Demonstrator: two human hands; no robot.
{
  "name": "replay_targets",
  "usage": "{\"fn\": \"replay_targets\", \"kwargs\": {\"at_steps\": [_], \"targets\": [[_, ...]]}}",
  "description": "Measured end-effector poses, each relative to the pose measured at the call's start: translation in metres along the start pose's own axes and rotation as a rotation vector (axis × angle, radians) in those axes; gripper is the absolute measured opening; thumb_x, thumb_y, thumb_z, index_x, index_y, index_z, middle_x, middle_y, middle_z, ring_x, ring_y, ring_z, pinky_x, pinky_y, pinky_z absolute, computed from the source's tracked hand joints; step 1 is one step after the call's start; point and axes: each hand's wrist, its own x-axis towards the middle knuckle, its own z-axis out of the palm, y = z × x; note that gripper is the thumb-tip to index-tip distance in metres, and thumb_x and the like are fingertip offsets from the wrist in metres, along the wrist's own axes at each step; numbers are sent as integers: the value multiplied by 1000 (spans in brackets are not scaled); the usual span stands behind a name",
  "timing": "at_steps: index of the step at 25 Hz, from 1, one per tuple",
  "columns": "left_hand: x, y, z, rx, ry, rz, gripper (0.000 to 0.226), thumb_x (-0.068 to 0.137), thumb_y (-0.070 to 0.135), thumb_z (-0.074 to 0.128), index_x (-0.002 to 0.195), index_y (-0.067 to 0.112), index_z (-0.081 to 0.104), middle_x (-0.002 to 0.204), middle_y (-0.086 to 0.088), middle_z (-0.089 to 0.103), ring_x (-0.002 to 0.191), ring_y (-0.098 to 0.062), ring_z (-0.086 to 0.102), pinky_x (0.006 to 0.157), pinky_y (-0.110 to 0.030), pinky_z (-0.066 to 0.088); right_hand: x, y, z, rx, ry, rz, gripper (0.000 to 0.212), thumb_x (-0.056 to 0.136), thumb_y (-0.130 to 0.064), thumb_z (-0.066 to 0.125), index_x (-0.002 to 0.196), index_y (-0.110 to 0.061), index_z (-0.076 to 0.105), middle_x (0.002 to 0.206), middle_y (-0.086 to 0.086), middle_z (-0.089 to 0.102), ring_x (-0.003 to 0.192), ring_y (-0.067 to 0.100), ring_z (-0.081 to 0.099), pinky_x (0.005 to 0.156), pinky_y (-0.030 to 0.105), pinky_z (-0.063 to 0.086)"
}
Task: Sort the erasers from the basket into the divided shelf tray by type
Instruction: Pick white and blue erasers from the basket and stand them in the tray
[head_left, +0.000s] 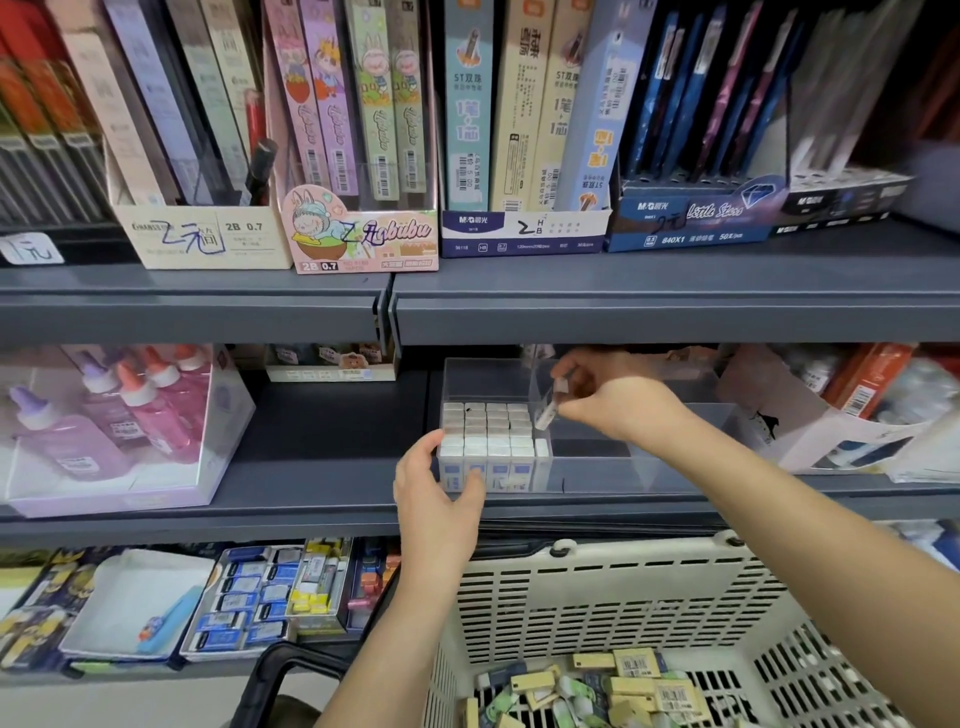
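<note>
A clear divided tray (644, 470) stands on the middle shelf. Its left compartment is packed with rows of white erasers (488, 431) in blue-and-white sleeves; the compartment to the right looks bare. My left hand (439, 499) grips the tray's front left corner, thumb on the front wall. My right hand (613, 400) pinches a white eraser (549, 410) over the divider between the two compartments. Below, the cream plastic basket (623, 597) holds several loose erasers (613, 686), yellow, green and blue ones mixed.
Glue bottles in a clear box (104, 431) stand left on the same shelf, and a torn carton (831, 426) sits to the right. The upper shelf edge (623, 312) overhangs the tray. Lower shelf boxes (260, 597) hold packaged erasers. A black basket handle (291, 670) curves below.
</note>
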Motion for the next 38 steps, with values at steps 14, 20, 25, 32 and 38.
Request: {"fn": "replay_targets", "kwargs": {"at_steps": [14,20,25,32,38], "targets": [[-1,1,-1,10,-64,-59,48,87,16,63,126,32,40,123,11,38,120,-20,49,101,-41,44,15,11,27,-196,-271,3,10,82,-31,67,90,-28,62,88,-12,57,81,7,53,73,19,39],[-11,8,-1,102,9,63,48,85,11,63,128,21,44,134,5,34,129,-15,36,107,-42,37,3,10,19,-148,-242,-11,34,88,-31,60,120,-21,60,98,-8,58,86,9,51,77,19,37],[-59,24,10,77,-131,210,37,86,15,61,100,45,45,110,23,46,107,8,45,90,-18,42,-68,41,-5,27,-90,-40,23,84,-28,66,107,-27,66,66,-13,54,60,0,50,61,8,39],[-108,-19,59,383,-615,-13,12,86,27,61,95,32,55,100,16,55,94,-1,53,80,-17,41,-176,118,23,76,-335,66,7,83,-25,68,89,-27,69,73,-12,64,65,-1,56,63,10,42],[-117,-108,62,519,-546,-379,8,87,18,62,95,14,60,104,-2,63,101,-18,59,82,-21,42,-210,153,97,-125,-641,46,21,88,-30,59,100,-15,70,96,-1,68,89,12,61,70,18,42]]}}
